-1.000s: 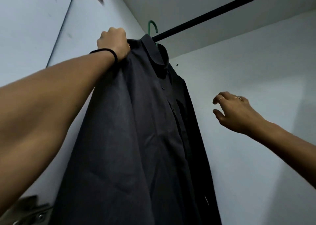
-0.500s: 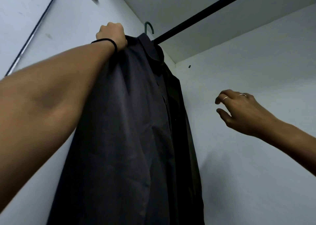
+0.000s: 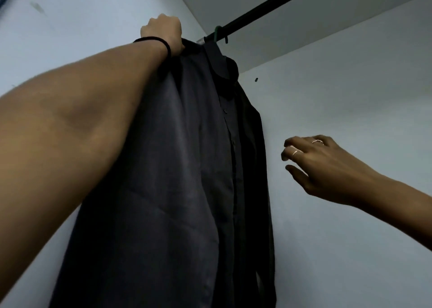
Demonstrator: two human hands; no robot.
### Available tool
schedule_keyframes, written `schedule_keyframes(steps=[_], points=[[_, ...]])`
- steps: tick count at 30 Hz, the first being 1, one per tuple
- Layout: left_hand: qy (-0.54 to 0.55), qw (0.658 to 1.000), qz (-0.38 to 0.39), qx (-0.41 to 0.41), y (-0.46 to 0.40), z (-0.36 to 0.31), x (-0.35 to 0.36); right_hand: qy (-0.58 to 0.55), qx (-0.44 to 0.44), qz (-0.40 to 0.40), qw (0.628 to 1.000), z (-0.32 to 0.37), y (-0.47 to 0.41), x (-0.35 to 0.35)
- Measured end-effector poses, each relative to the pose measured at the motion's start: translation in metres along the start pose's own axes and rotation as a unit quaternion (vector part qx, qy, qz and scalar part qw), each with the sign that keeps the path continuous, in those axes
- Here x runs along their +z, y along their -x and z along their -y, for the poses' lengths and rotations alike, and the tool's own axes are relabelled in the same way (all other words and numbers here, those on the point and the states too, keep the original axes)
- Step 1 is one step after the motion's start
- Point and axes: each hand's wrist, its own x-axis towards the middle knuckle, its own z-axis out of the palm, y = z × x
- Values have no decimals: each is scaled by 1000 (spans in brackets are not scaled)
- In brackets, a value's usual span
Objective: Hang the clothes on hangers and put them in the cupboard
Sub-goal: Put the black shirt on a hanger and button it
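A dark grey buttoned shirt (image 3: pixel 177 167) hangs full length inside the cupboard on a green hanger (image 3: pixel 219 33). The hanger's hook sits over the black rail (image 3: pixel 268 6) near its left end. My left hand (image 3: pixel 163 30), a black band on its wrist, grips the shirt's near shoulder, where the hanger's arm lies under the cloth. My right hand (image 3: pixel 320 167) hovers to the right of the shirt, apart from it, fingers loosely curled and holding nothing. The hanger's body is hidden under the shirt.
The white left wall (image 3: pixel 81 15) of the cupboard stands close behind the shirt. The white back wall (image 3: pixel 350 85) carries a small dark mark. The rail runs up to the right under the cupboard's ceiling (image 3: pixel 280 34), bare of other hangers in view.
The green hook has gone from above the rail's end to over the rail. My left hand moved with the shirt toward the rail. My right hand has barely moved.
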Motion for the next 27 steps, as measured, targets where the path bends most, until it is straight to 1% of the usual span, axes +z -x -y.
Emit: schedule_keyframes(steps=[2, 4, 6, 8, 10, 13, 15, 18, 21, 23, 27], points=[[-32, 999, -32, 26, 9, 3, -3, 11, 2, 20, 1000, 4, 4, -9], [-86, 991, -65, 80, 23, 8, -3, 15, 8, 37, 999, 10, 9, -19], [-124, 978, -105, 131, 40, 11, -6, -2, 18, 33, 999, 17, 13, -30], [-134, 971, -118, 159, 61, 10, -11, -31, 41, 34, 998, 23, 17, -38], [-150, 968, -95, 179, 83, 1, -14, -46, 68, 50, 995, 25, 21, -39], [-181, 961, -23, 210, 122, -21, -18, -38, 108, 106, 988, 24, 26, -34], [-182, 956, 25, 230, 147, -39, -17, -22, 131, 138, 981, 22, 34, -31], [-130, 953, 84, 262, 191, -70, -12, 0, 147, 199, 969, 20, 54, -33], [-52, 954, 150, 254, 231, -98, -5, 16, 159, 248, 956, 15, 75, -40], [-20, 952, 180, 245, 255, -114, -1, 15, 176, 265, 948, 10, 90, -46], [22, 949, 200, 244, 299, -141, 1, 18, 192, 265, 945, 8, 127, -59]])
